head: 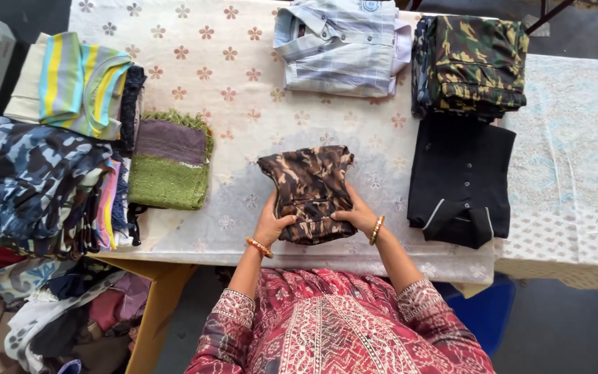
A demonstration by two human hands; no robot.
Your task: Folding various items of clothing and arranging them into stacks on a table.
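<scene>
Hands: left hand, right hand gripping folded camouflage garment

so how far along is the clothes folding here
Done: a striped shirt, green camouflage garment, black shirt and green knit piece lie folded on the table. In hand: the left hand and right hand grip a folded brown camouflage garment. Left: loose clothes fill the cardboard box.

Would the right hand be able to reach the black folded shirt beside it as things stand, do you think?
Probably yes, once it lets go: the right hand grips the brown camouflage garment, and the black shirt lies just beside it on the tablecloth, with nothing between.
</scene>
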